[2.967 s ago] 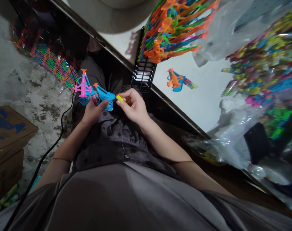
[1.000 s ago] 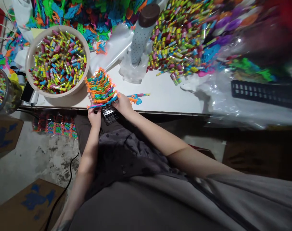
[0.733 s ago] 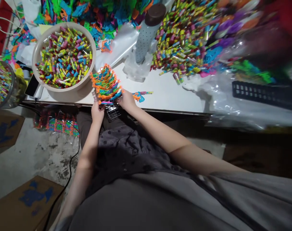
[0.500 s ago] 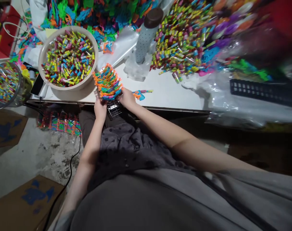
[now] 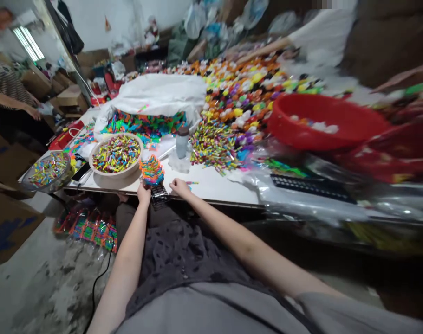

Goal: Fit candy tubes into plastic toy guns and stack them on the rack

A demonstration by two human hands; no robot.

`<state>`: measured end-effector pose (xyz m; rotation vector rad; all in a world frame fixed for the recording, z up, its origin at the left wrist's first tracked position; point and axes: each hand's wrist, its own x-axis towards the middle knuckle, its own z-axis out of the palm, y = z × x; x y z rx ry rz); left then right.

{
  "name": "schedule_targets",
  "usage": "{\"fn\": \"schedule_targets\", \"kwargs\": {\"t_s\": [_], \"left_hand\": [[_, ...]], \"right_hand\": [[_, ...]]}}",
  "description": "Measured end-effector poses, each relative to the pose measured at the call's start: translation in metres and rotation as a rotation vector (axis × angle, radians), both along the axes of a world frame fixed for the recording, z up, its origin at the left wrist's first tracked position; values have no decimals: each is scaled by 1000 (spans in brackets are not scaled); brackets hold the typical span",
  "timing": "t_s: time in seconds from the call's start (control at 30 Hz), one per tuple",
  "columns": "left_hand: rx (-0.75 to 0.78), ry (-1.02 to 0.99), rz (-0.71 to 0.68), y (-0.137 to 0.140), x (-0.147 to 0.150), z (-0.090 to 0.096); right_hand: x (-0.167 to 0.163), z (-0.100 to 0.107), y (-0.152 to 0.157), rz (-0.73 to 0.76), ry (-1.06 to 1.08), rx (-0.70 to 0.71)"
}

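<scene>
At the table's front edge, my left hand [image 5: 144, 194] is closed around the side of a black grid-like rack [image 5: 159, 197]. Rows of small orange, blue and green plastic pieces [image 5: 151, 170] fill the far part of this rack, while its near end shows bare. My right hand [image 5: 179, 188] is off the rack, a little to its right, with the fingers curled in; whatever they may hold is hidden. Just beyond that hand a small multicoloured tube [image 5: 193, 182] lies on the white tabletop [image 5: 214, 185].
Left of the rack stands a cream basin [image 5: 115, 174] of small coloured tubes, beside a clear bowl [image 5: 47, 185] of the same. A grey bottle [image 5: 182, 144] stands behind. Rightward are a heap of tubes [image 5: 214, 146], a red basin [image 5: 322, 120] and plastic bags [image 5: 302, 199]. Other people work around the table.
My right hand has let go of the rack and moved off to its right. The left hand still holds the rack. The view has tilted up, showing more of the room.
</scene>
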<state>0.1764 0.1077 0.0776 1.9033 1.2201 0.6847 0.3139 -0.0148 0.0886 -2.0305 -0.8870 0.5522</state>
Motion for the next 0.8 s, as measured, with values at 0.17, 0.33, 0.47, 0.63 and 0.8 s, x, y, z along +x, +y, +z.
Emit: {"fn": "schedule_targets", "kwargs": {"t_s": [0.17,0.33,0.47,0.63,0.8], "left_hand": [[-6,-135,43,-45,-15,-9],[-61,-214,-184,-105,-29,-19],[-76,-236,-206,-118,-38,-20],[-53,-292,-136,-102,-52,-1],[-97,-355,-168,-106,-63,58]], "right_hand": [[-22,-18,-53,60,83,129],[-57,-33,-68,164,241,250],[-80,-30,-55,233,342,337],[-90,-9,-39,334,512,354],[-85,25,-43,553,1435,390]]}}
